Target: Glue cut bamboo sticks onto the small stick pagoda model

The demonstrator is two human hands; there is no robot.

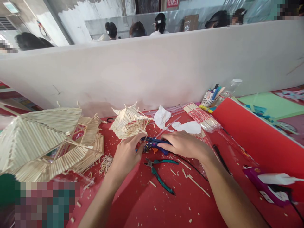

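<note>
A dark blue glue gun (156, 145) with an orange trigger lies low over the red table between my hands. My right hand (184, 144) is closed on its right part, fingers curled over the top. Thumb and fingers of my left hand (129, 150) pinch its left end; whether a small stick is also held there is hidden. Just below the glue gun rest teal-handled cutting pliers (161, 175), jaws apart. Behind my left hand stands a small model roof of thin wooden sticks (127, 118). A larger stick-built model (45, 133) fills the left side.
Crumpled white tissues (162, 116) and packs of wooden sticks (201, 117) lie behind. A pen cup (209, 98) and clear bottle (231, 87) stand by the white partition (142, 69). At right are a red board (258, 142) and purple box (266, 185). Stick offcuts (199, 186) litter the table.
</note>
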